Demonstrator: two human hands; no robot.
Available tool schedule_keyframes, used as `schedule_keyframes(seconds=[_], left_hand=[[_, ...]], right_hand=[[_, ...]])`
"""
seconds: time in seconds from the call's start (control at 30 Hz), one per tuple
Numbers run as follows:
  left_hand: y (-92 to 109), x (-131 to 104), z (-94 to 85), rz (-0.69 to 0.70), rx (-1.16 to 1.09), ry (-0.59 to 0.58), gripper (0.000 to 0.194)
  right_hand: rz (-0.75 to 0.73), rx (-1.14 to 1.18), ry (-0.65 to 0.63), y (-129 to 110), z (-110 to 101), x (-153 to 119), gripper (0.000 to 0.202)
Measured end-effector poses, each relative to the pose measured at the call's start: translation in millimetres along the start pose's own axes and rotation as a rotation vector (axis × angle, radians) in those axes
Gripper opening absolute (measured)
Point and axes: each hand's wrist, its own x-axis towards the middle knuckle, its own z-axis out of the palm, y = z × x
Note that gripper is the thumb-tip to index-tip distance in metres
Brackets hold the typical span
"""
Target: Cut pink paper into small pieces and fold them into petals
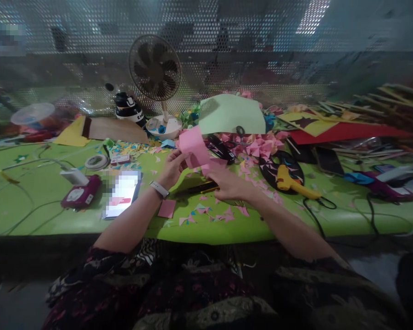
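A sheet of pink paper [194, 146] is raised over the green table, bent along its length. My left hand [175, 166], with a white band at its wrist, pinches the paper's left lower edge. At the paper's lower right end, the fingers of my right hand [229, 183] are closed on a pink flap [216, 163]; its thumb is partly hidden. Just under my hands lies a black and yellow cutter [198, 188]. A small pink square [167, 209] rests nearer the table edge, beside scattered pink scraps [227, 214]. Behind the paper is a black stapler [222, 149].
To the left are a lit phone [123, 195], a purple device [81, 192] with a white plug, and a tape roll [97, 161]. A fan [155, 68] stands behind. At right, a yellow glue gun [292, 182] lies on a black disc, with cables trailing. Pale green card [232, 112] covers scraps.
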Motion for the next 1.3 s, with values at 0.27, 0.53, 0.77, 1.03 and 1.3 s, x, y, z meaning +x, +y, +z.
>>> schedule_keyframes(seconds=[0.27,0.53,0.77,1.03,1.3], left_hand=[[-6,9,-4.8,0.041,0.01,0.088,0.033],[0,7,0.0,-0.003,-0.15,0.129,0.023],[2,7,2.1,-0.027,-0.186,0.144,0.019],[-3,3,0.5,0.003,-0.053,0.031,0.037],[-4,2,-0.9,0.003,0.0,0.035,0.035]], right_hand=[[0.091,0.09,0.179,20,-22,-19,0.016],[0.212,-0.079,0.677,56,-41,-37,0.024],[0.239,-0.144,0.685,58,-38,-37,0.025],[0.294,-0.175,0.8,57,-34,-31,0.024],[0.283,-0.169,0.698,53,-32,-30,0.025]])
